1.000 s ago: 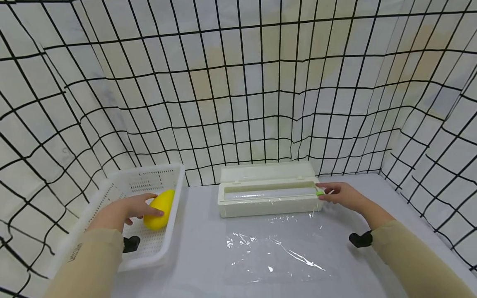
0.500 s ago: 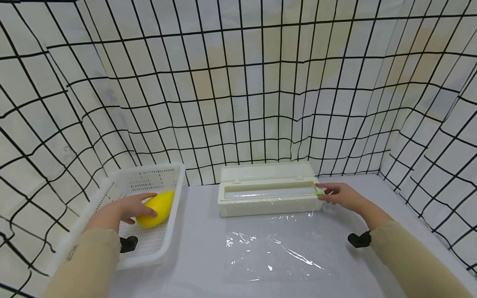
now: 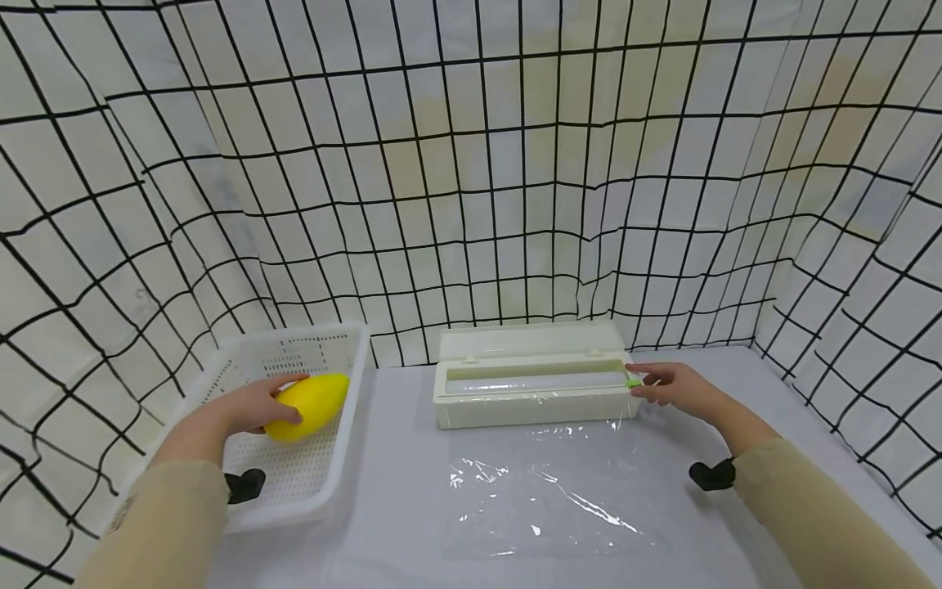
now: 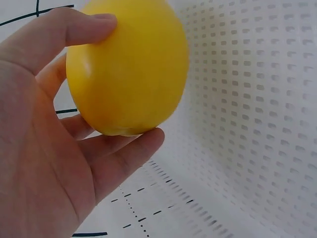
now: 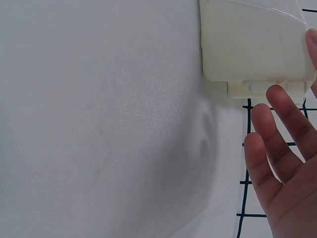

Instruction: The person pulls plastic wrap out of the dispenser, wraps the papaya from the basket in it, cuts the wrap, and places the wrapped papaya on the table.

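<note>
My left hand (image 3: 253, 409) grips a smooth yellow mango (image 3: 312, 406) above the floor of a white perforated basket (image 3: 356, 393). In the left wrist view, the thumb lies on the mango's side and the fingers reach under its lower end. At the right end of a white cling film dispenser (image 3: 537, 411), my right hand (image 3: 684, 388) has thumb and forefinger about a small green slide cutter (image 3: 633, 382). Its other fingers are loosely bent beside the dispenser's end (image 5: 257, 44). A sheet of clear cling film (image 3: 545, 491) spreads from the dispenser over the table.
Black wire grid panels (image 3: 500, 204) backed with white sheeting stand behind and on both sides. The dispenser's lid (image 3: 530, 342) is tipped back against the rear panel. A white cloth (image 3: 397, 491) covers the table.
My left hand has moved slightly left with the mango, which now tilts more sideways and sits deeper in the grasp. The right hand has stayed at the dispenser's end.
</note>
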A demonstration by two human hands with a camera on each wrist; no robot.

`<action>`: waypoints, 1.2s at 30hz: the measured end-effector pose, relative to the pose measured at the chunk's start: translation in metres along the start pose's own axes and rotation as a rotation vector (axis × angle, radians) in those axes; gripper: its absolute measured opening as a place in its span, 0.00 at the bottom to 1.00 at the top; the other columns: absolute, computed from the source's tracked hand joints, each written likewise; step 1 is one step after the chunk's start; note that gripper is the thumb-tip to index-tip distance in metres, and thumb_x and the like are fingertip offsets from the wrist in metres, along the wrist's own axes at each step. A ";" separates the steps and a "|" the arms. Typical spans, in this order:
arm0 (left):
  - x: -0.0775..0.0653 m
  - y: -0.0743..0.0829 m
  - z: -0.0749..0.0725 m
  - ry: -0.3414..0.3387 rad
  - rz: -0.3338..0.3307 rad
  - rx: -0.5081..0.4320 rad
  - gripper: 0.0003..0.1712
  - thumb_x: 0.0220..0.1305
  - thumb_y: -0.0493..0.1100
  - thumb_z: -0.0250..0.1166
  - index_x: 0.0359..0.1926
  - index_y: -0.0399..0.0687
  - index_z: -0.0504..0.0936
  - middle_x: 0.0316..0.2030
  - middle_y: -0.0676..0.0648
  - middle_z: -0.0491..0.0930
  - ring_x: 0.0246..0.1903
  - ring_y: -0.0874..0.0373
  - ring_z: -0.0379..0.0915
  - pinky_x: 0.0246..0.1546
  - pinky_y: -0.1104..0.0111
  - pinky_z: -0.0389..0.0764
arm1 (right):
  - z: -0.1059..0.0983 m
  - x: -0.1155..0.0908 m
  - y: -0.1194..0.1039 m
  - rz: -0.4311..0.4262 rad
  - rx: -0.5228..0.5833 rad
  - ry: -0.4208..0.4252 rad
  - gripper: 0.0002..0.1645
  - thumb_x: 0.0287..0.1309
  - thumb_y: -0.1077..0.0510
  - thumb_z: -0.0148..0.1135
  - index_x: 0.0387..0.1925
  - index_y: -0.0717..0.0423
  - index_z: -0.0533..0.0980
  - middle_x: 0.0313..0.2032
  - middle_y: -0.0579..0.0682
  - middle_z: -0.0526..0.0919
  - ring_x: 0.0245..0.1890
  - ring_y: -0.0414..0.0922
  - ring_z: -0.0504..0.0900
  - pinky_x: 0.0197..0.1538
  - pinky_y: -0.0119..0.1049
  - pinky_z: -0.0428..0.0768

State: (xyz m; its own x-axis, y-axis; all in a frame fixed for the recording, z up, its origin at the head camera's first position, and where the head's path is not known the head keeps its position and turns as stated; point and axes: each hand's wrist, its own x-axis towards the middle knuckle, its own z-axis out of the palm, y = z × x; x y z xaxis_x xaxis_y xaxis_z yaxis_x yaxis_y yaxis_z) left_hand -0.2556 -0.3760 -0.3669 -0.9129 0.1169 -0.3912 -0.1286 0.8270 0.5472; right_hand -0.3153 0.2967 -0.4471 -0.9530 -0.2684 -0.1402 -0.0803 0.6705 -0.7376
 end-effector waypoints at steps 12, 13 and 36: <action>-0.020 0.009 -0.010 0.119 0.082 0.041 0.49 0.62 0.48 0.66 0.78 0.48 0.51 0.62 0.29 0.65 0.50 0.41 0.68 0.46 0.51 0.76 | -0.001 -0.001 -0.002 -0.024 -0.034 -0.004 0.42 0.57 0.38 0.68 0.69 0.49 0.69 0.51 0.56 0.78 0.41 0.48 0.77 0.42 0.42 0.77; -0.021 0.009 -0.011 0.122 0.086 0.034 0.48 0.62 0.48 0.66 0.78 0.48 0.51 0.62 0.29 0.65 0.50 0.41 0.68 0.46 0.52 0.76 | -0.001 -0.001 -0.003 -0.027 -0.036 -0.004 0.42 0.57 0.38 0.68 0.69 0.49 0.69 0.51 0.56 0.78 0.41 0.48 0.77 0.42 0.42 0.77; -0.029 0.055 -0.009 0.217 0.234 0.061 0.46 0.62 0.55 0.68 0.77 0.58 0.56 0.68 0.34 0.63 0.55 0.38 0.68 0.48 0.45 0.73 | 0.003 -0.004 -0.005 -0.024 -0.041 0.013 0.43 0.57 0.38 0.68 0.69 0.49 0.69 0.47 0.55 0.79 0.39 0.48 0.77 0.43 0.42 0.79</action>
State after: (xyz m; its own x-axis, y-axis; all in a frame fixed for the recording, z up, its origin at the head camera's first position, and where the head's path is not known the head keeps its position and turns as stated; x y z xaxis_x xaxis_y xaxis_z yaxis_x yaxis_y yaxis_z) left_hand -0.2400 -0.3389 -0.3183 -0.9771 0.1934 -0.0892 0.1124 0.8238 0.5557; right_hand -0.3100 0.2924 -0.4445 -0.9545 -0.2758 -0.1135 -0.1152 0.6920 -0.7126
